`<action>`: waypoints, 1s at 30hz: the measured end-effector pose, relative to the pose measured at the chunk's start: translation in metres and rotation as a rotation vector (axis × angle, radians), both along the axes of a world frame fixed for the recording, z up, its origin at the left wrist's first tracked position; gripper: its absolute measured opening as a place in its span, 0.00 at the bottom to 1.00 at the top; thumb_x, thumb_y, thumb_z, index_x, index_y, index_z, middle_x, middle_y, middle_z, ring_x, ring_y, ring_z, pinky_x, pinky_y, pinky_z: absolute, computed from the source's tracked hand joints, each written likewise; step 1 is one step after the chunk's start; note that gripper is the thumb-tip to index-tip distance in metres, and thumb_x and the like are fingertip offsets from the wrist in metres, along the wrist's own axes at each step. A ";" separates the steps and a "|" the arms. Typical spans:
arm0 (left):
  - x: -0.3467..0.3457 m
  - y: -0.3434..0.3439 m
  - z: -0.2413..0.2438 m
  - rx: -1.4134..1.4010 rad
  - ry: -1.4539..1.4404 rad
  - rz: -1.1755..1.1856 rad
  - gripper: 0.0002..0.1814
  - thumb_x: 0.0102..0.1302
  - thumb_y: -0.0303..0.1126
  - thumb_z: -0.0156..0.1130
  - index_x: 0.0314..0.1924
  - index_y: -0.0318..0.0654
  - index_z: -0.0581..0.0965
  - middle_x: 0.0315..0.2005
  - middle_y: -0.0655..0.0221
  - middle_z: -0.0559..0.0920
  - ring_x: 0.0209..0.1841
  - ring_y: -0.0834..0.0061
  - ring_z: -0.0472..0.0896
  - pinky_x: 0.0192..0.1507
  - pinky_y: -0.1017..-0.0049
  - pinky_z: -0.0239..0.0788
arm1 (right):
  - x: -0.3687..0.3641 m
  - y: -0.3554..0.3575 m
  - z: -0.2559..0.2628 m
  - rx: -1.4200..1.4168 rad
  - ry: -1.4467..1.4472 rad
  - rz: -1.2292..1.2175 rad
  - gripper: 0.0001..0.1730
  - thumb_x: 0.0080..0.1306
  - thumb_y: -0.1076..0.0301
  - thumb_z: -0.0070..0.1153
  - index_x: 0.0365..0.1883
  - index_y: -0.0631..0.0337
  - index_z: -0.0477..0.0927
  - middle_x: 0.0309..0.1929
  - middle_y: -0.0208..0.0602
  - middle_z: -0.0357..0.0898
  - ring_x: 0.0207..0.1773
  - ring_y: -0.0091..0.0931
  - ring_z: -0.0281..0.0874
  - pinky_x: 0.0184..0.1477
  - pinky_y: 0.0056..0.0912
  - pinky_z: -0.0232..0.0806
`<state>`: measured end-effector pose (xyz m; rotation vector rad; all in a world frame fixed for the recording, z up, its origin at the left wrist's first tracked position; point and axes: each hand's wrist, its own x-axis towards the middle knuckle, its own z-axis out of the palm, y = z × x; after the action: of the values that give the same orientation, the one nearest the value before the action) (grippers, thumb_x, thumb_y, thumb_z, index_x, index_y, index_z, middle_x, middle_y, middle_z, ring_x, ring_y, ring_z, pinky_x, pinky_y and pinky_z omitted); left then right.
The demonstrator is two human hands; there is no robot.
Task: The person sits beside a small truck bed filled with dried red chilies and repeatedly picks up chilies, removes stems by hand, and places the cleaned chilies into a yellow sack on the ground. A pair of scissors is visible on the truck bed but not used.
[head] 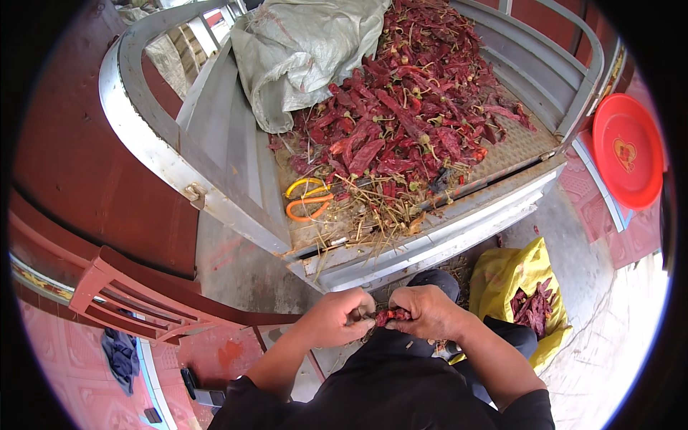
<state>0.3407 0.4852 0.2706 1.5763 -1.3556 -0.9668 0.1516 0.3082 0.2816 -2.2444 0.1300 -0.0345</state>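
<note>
Between my two hands, just above my lap, is a dried red chili pepper (388,316). My right hand (427,314) grips its body. At the pepper's other end, my left hand (342,317) has its thumb and fingers pinched together; what lies between those fingertips is too small to make out. Beyond my hands, a large heap of dried red chili peppers (398,123) covers much of the metal cargo bed (529,142). Loose stems (387,212) are scattered along the bed's near edge. Scissors with yellow and orange handles (309,209) lie at the heap's left corner.
A white woven sack (306,59) rests against the heap. Silver metal side rails (156,145) flank the bed. At my right, a yellow woven bag (492,279) holds peppers. A red plastic basin (637,177) stands far right, a reddish wooden chair (134,295) at left.
</note>
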 end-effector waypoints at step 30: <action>-0.056 -0.047 0.007 -0.584 -0.951 0.076 0.07 0.59 0.28 0.67 0.31 0.41 0.75 0.32 0.65 0.75 0.35 0.59 0.77 0.40 0.60 0.69 | -0.027 0.015 -0.040 1.481 -0.569 -0.845 0.12 0.79 0.63 0.60 0.35 0.58 0.77 0.27 0.29 0.76 0.28 0.24 0.74 0.32 0.29 0.69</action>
<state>0.2844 0.4383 0.2775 1.6233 -1.9343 0.3221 0.1243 0.3236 0.2415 -0.5445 0.5582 -0.7499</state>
